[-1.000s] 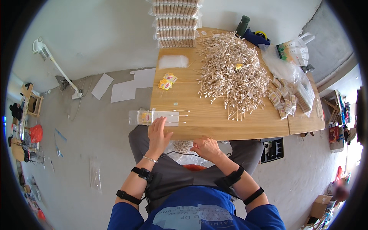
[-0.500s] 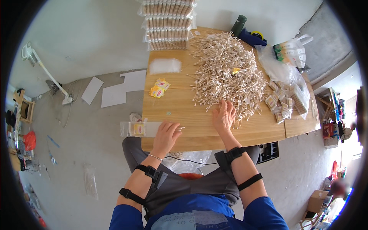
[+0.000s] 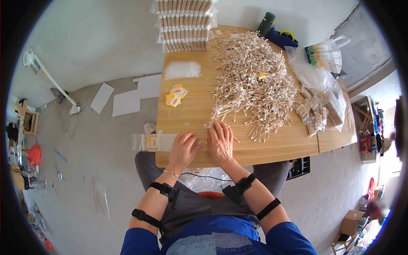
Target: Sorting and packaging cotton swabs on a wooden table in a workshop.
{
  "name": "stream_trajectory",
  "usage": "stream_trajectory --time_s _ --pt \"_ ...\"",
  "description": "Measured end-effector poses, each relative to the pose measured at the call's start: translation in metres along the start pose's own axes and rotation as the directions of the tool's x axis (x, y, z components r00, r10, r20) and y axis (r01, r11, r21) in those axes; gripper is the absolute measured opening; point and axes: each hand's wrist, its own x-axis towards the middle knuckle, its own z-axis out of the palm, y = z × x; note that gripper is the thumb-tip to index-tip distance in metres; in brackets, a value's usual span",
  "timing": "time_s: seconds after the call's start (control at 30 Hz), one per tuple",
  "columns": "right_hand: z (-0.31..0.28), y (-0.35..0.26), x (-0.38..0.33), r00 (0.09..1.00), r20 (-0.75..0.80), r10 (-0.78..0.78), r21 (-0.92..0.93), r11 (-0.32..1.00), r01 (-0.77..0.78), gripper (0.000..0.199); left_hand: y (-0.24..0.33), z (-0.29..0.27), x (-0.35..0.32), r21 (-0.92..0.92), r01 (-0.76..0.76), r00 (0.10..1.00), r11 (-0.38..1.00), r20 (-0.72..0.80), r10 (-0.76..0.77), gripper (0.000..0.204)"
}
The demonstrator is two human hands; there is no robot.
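Observation:
A broad heap of loose cotton swabs (image 3: 255,80) covers the middle of the table. My right hand (image 3: 220,142) lies palm down at the heap's near left edge, its fingers stretched over a trail of swabs. Just left of it, my left hand (image 3: 184,149) is curled, with swab ends showing at its fingertips. Left of that hand, a clear plastic sleeve (image 3: 168,140) lies flat. Beside the sleeve, at the table's left edge, is a packet of swabs with a yellow card (image 3: 151,143). What lies under both palms is hidden.
Small yellow and white cards (image 3: 175,96) and a stack of clear sleeves (image 3: 182,70) lie at left. Filled swab packs (image 3: 183,32) are piled at the back. Right of the heap are small packs (image 3: 312,110), a plastic bag (image 3: 316,76), a tape dispenser (image 3: 281,39) and a green bottle (image 3: 266,24).
My right hand has moved left from the heap to beside my left hand, and a trail of swabs now stretches toward it. My left hand stays nearly in place.

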Motion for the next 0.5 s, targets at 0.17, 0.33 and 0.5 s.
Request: stream_trajectory --time_s 0.17,0.33,0.5 --pt "-0.013 0.021 -0.006 0.991 0.044 -0.125 0.084 0.989 0.121 0.045 -0.001 -0.001 -0.001 0.001 -0.007 1.0 1.0 -0.017 0.007 0.028" --pt "-0.031 0.082 0.007 0.996 0.009 -0.091 -0.111 0.99 0.091 0.04 0.001 -0.001 0.001 -0.016 -0.008 1.0 1.0 -0.023 0.008 0.026" --pt "-0.034 0.081 0.015 0.986 -0.154 0.065 -0.095 0.992 -0.08 0.036 0.001 -0.001 0.002 -0.017 -0.024 0.999 1.0 -0.038 0.023 0.025"
